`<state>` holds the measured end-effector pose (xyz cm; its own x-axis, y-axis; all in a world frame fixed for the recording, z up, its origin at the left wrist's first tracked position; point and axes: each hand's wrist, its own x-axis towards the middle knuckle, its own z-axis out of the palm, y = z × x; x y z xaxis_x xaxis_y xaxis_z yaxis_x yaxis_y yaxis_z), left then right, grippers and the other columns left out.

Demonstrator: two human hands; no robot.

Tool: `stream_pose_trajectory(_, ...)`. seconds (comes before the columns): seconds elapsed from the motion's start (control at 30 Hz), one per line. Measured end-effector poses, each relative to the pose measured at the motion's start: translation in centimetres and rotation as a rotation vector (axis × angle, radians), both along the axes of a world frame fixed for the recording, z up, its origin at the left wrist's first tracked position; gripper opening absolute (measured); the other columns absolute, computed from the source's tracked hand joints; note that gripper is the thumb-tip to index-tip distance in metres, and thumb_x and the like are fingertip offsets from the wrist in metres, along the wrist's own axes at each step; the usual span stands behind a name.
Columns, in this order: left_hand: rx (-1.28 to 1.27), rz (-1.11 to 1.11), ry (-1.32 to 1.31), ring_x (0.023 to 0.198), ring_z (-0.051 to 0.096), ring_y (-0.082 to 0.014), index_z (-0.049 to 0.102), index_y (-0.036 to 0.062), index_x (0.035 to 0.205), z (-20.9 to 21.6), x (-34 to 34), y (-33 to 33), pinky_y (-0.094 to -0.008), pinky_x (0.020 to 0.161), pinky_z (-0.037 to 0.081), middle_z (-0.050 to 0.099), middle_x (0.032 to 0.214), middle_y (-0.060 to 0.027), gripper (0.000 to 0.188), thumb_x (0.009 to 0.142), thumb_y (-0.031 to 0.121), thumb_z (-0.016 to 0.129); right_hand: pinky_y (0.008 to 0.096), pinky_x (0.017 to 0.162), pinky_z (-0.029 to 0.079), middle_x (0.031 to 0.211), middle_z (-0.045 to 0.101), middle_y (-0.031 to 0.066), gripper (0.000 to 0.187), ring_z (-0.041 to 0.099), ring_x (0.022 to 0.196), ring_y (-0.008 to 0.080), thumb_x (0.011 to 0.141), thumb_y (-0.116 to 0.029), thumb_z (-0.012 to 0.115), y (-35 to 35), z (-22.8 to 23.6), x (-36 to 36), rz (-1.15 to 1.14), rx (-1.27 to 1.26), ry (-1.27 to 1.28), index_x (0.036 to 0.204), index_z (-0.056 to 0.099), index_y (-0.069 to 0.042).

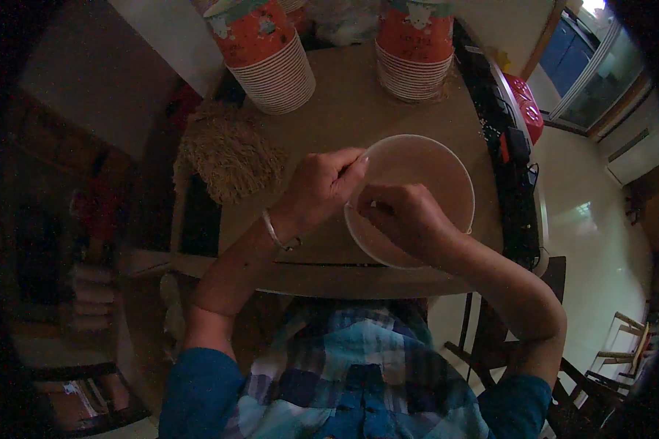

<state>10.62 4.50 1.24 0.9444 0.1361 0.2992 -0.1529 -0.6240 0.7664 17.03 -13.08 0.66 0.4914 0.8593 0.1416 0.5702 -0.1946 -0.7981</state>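
Two hands meet at the near-left rim of a wide, shallow, pale round bowl [432, 164] lying on the table [344, 110]. The left hand [322, 186], a metal bangle [277, 233] on its wrist, has its grip pinched at the rim, thumb and fingertips drawn together on the edge or on something very small there; which, the dim light does not show. The right hand [403, 216] is curled over the same stretch of rim, grip clenched, but whether it holds anything I cannot tell. The bowl sits at the table's near edge, straight before the person. By my judgement the step in hand is fine finger work at the rim, picking or peeling at something, so the next move would call for a firm pinch with one hand while the other steadies the bowl. Farther out, a shaggy tan bundle [231, 157] lies to the left, and two stacks of ribbed paper cups, left [267, 55] and right [415, 47], stand at the far side
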Motion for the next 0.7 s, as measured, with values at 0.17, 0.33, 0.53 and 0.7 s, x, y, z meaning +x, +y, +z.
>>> stream_pose_trajectory(0.17, 0.0, -0.005, 0.017, 0.067, 0.067, -0.0277, 0.065, 0.0006, 0.105, 0.4, -0.17, -0.08, -0.0375, 0.06, 0.049, 0.063, 0.076, -0.0213, 0.027, 0.095, 0.023, 0.053, 0.0358, 0.062, 0.05, 0.079, 0.066, 0.0176, 0.012, 0.065, 0.066, 0.0233, 0.087, -0.011, 0.063, -0.13, -0.15, 0.07, 0.026, 0.058, 0.007, 0.093, 0.067, -0.002)
stream_pose_trajectory(0.33, 0.018, -0.003, 0.043, 0.067, 0.067, -0.0287, 0.064, 0.001, 0.103, 0.38, -0.27, 0.04, -0.0381, 0.06, 0.048, 0.061, 0.076, -0.0227, 0.026, 0.095, 0.023, 0.053, 0.0367, 0.06, 0.049, 0.076, 0.064, 0.0189, 0.013, 0.064, 0.063, 0.0267, 0.086, -0.012, 0.063, -0.03, -0.01, -0.12, 0.027, 0.091, -0.009, 0.093, 0.067, -0.002)
stream_pose_trajectory(0.53, 0.022, 0.006, 0.054, 0.068, 0.066, -0.0332, 0.064, 0.0013, 0.101, 0.44, -0.25, -0.07, -0.039, 0.06, 0.048, 0.06, 0.075, -0.0232, 0.026, 0.095, 0.024, 0.053, 0.0364, 0.059, 0.049, 0.075, 0.064, 0.0188, 0.012, 0.064, 0.062, 0.027, 0.086, -0.012, 0.063, 0.37, -0.35, 0.04, 0.016, 0.021, -0.045, 0.092, 0.067, -0.002)
stream_pose_trajectory(0.7, 0.068, 0.009, 0.057, 0.073, 0.065, -0.0383, 0.064, 0.0011, 0.096, 0.62, -0.24, -0.25, -0.0413, 0.06, 0.049, 0.06, 0.075, -0.0238, 0.025, 0.093, 0.024, 0.053, 0.0372, 0.06, 0.05, 0.075, 0.064, 0.0191, 0.012, 0.065, 0.063, 0.028, 0.086, -0.012, 0.063, 0.33, -0.5, -0.06, -0.003, 0.035, -0.023, 0.091, 0.067, -0.003)
